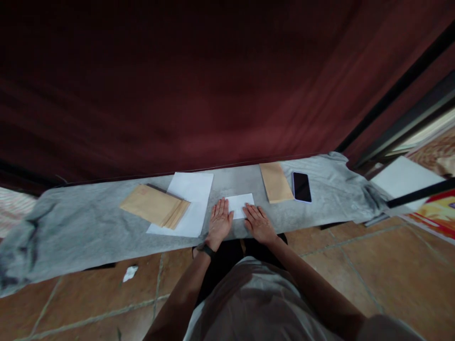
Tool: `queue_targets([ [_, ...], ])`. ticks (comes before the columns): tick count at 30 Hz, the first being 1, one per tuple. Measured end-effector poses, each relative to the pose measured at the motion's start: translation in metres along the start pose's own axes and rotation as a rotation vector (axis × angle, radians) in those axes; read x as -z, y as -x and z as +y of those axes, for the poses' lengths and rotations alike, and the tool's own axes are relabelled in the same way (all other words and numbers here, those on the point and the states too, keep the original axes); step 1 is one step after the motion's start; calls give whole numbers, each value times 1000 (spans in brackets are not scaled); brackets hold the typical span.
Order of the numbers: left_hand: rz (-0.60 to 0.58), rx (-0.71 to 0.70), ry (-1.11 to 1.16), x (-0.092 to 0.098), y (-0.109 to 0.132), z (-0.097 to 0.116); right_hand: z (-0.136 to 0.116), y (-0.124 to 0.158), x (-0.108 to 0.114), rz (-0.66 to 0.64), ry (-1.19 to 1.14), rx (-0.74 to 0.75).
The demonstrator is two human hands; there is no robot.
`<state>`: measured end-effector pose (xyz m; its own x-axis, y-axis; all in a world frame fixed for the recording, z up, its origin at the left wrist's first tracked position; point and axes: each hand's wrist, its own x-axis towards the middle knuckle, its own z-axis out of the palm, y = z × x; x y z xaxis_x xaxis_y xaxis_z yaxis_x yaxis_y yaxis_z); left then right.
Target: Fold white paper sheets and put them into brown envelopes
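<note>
A small white piece of paper (238,202), seemingly folded, lies flat on the grey cloth between my hands. My left hand (220,220) rests flat over its left edge, fingers stretched forward. Over its right edge lies my right hand (259,225), palm down with the fingers a little spread. Just left of my left hand are larger white sheets (199,199), partly covered by a stack of brown envelopes (151,203). To the right of the paper sits a single stack or piece of brown envelope (276,182).
A phone (302,187) with a dark screen lies right of the brown envelope. Grey cloth (88,227) covers the long narrow surface, with a dark red panel (199,94) rising behind it. A white scrap (130,273) is on the tiled floor (92,293).
</note>
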<state>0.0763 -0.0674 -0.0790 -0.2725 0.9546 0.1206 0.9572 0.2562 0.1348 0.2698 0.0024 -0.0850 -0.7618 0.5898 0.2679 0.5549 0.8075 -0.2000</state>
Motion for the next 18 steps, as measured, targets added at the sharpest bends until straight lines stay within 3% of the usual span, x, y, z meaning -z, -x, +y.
queue_targets([
  [7, 109, -49, 31, 8, 18, -8, -1, 0, -1, 18, 36, 1],
  [12, 59, -171, 83, 14, 20, -8, -2, -1, -1, 24, 37, -2],
  [18, 18, -173, 97, 15, 20, -12, -4, 0, -3, 63, 38, -15],
])
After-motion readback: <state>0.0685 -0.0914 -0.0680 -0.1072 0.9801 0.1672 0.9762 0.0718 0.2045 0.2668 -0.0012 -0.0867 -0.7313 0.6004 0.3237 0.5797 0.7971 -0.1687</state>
